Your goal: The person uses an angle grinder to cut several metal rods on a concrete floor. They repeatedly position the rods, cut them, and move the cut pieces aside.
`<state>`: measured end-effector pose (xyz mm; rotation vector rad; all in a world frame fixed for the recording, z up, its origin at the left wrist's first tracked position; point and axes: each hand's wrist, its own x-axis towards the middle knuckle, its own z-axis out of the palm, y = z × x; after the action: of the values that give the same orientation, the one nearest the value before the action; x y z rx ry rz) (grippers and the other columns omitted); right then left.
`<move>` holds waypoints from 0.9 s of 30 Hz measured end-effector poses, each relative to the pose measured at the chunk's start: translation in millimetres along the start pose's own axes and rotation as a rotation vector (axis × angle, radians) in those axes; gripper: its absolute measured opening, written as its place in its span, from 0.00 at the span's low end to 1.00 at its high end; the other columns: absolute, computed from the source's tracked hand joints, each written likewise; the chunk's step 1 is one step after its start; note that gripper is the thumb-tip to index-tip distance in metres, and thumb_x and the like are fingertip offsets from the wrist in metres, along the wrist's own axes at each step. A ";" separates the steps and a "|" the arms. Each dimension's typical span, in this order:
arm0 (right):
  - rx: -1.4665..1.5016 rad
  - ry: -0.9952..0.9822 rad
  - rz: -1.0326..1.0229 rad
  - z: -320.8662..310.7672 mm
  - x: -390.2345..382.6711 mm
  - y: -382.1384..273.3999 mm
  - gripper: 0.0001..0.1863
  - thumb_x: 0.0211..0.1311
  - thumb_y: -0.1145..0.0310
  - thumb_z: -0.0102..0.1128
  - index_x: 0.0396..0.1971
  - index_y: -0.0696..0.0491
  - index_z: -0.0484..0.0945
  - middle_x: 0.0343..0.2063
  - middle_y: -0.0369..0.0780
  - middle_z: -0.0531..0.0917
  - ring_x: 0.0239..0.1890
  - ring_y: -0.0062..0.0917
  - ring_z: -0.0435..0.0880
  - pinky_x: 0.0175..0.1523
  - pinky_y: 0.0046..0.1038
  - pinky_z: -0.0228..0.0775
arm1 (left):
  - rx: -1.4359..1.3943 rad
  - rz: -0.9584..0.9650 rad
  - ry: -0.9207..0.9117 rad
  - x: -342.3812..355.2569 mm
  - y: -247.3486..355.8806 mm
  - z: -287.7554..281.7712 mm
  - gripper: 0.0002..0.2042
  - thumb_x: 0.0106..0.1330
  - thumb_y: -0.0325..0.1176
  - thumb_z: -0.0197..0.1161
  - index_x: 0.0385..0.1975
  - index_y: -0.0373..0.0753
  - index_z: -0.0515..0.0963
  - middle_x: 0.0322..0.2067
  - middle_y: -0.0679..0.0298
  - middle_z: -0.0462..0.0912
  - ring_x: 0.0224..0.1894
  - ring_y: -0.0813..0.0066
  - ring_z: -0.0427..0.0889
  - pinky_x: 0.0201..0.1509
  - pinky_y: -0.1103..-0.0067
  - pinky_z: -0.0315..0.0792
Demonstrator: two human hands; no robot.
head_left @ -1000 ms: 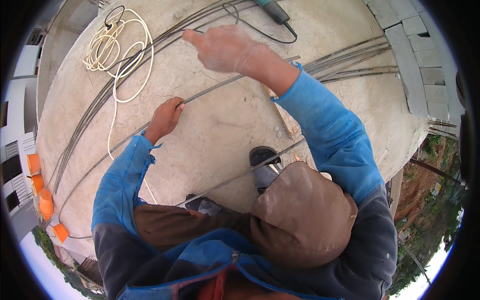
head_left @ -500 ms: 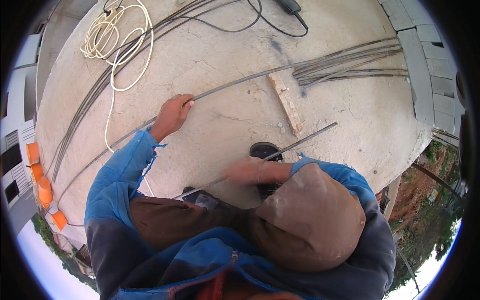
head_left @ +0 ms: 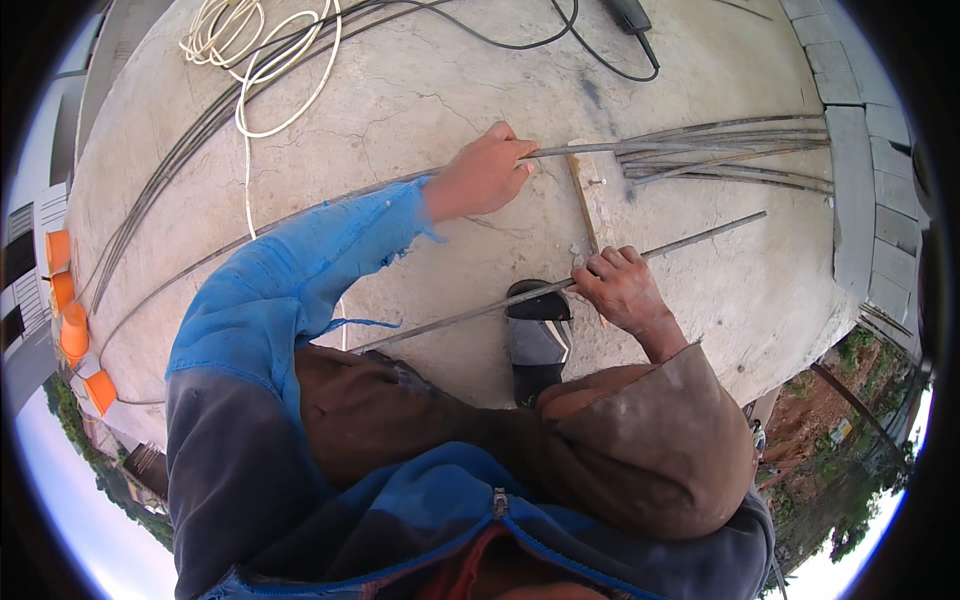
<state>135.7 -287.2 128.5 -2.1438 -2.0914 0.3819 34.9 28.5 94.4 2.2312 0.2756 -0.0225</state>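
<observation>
My left hand (head_left: 485,172) is closed around a long thin steel bar (head_left: 580,149), which bends away toward the lower left. Its far end reaches the bundle of bars on the right, over one end of a narrow wooden board (head_left: 591,205). Nearer my body, my right hand (head_left: 622,287) grips a second steel bar (head_left: 710,231) with the fingers wrapped over it. That bar slants across my sandalled foot (head_left: 540,343), its free end pointing to the upper right. Its lower left end is hidden by my leg.
Several loose steel bars (head_left: 728,157) lie at right by a block wall (head_left: 850,190). A coiled white cable (head_left: 247,180) and more bars are at upper left. A black corded tool (head_left: 630,15) lies at the top. Orange containers (head_left: 74,333) line the left edge; a drop shows at lower right.
My left hand has moved right along the long bar, toward the board. My right hand has moved right and up the near bar, whose free end now reaches farther right.
</observation>
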 end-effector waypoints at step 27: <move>0.342 -0.182 -0.226 114.8 108.4 -148.6 0.13 0.78 0.52 0.63 0.41 0.46 0.78 0.32 0.41 0.88 0.30 0.44 0.92 0.33 0.46 0.86 | 0.762 -0.448 0.184 -151.9 -175.2 -175.9 0.24 0.79 0.54 0.63 0.64 0.45 0.78 0.59 0.52 0.79 0.68 0.49 0.74 0.68 0.45 0.65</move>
<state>-36.7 -184.0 46.8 -1.7178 -2.1413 0.8638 -163.3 241.6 86.5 2.8710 1.0012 -0.1920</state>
